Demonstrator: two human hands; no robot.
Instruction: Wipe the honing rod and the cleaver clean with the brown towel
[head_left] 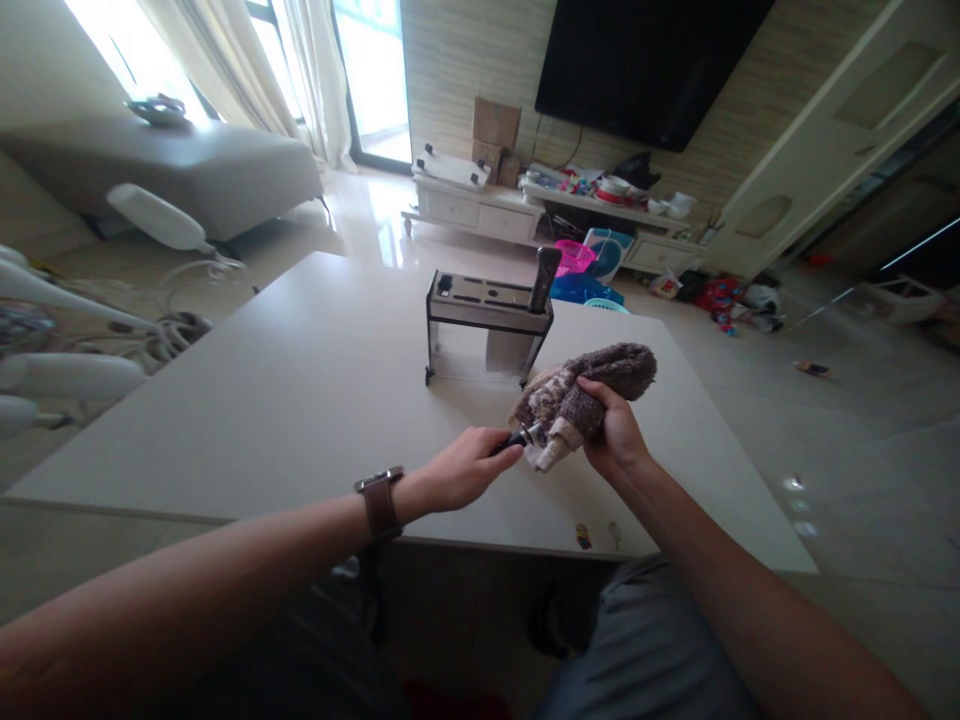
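My left hand [472, 468] is closed round the black handle of a knife [514, 441]. Its blade is mostly hidden by a bunched grey-brown cloth [615, 372] with paler patches. My right hand [616, 425] grips this cloth from the right, thumb on top, and holds it over the white table. Just beyond the cloth stands a knife block [484, 315] with a slotted top and see-through sides. One large knife [544, 278] is in its right end, black handle up and broad blade showing inside.
The white table [315, 400] spreads out in front of me, with small stickers [583, 536] near its front edge. White chairs [161, 218] stand at the left. Beyond the table are a pink basket [574, 257] and a cluttered low cabinet [517, 215].
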